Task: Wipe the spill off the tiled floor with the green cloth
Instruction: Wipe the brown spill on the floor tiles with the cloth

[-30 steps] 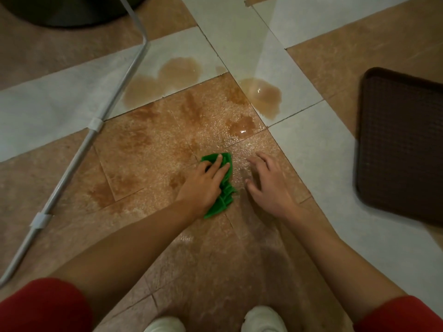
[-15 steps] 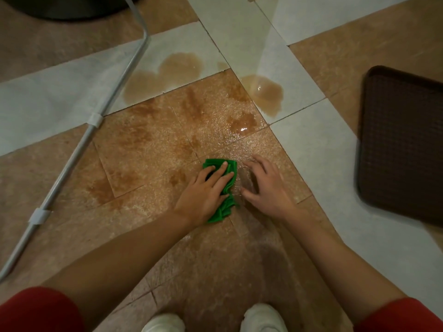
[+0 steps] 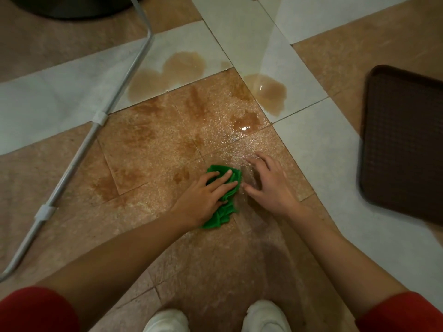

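Note:
A crumpled green cloth (image 3: 224, 212) lies on the wet brown tile in front of me. My left hand (image 3: 206, 196) presses flat on it with straight fingers and covers most of it. Right beside the cloth, my right hand (image 3: 269, 185) rests on the wet floor with spread fingers and holds nothing. A brown spill (image 3: 268, 92) spreads over the brown and pale tiles beyond my hands, with puddles on the pale tiles at the back and a glossy pool (image 3: 245, 121) on the brown tile.
A grey metal tube frame (image 3: 96, 121) with white clips runs diagonally across the floor on the left. A dark brown tray (image 3: 402, 144) lies on the floor at the right. A dark round base sits at the top left. My white shoes (image 3: 263, 317) are at the bottom.
My left hand has slid the cloth a little to the right and my right hand has drawn closer to it. The puddles at the back look unchanged.

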A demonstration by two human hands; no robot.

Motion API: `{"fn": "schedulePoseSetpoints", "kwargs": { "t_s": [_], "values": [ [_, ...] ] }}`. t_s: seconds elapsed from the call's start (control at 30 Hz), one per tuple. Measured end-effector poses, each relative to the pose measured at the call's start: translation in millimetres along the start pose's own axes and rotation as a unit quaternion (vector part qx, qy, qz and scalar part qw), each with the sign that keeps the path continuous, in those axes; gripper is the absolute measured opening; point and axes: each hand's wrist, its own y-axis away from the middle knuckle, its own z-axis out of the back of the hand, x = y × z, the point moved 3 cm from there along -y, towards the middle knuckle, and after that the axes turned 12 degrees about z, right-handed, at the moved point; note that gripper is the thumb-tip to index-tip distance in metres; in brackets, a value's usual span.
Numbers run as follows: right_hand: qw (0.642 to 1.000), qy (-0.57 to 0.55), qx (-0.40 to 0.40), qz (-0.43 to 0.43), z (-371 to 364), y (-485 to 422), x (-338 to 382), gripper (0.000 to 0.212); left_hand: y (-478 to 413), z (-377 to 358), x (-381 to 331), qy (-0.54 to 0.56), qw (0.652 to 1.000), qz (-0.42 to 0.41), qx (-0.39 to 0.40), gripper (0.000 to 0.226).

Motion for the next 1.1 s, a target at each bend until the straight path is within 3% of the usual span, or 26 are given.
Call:
{"fn": "schedulePoseSetpoints", "kwargs": {
  "t_s": [0.1,0.27,0.47,0.67,0.83,0.9,1.1],
  "values": [
    [1.000,0.004,0.002,0.003,0,2,-1,0.065,-1,4,8,-0.019,1.000,-0.005,-0.008,0.053],
    [0.999,0.022,0.028,0.007,-3,3,3,0.067,-4,4,-5,0.003,0.998,0.057,-0.011,0.056],
    [0.997,0.046,0.053,0.030,-10,4,10,0.069,17,-2,6,-0.020,0.999,-0.003,0.036,0.060],
    [0.996,0.052,0.052,0.041,-10,3,14,0.069,1,12,17,-0.001,0.995,0.104,-0.002,0.061],
    [0.998,0.043,0.033,0.043,-9,-2,14,0.068,21,-7,13,-0.010,0.998,-0.025,0.051,0.066],
    [0.998,0.042,0.033,0.038,-9,-1,13,0.068,24,-9,27,0.001,0.998,-0.045,0.035,0.070],
    [0.998,0.035,0.038,0.034,-12,-1,10,0.069,6,5,20,-0.017,0.998,0.061,0.009,0.065]
  ]
}}
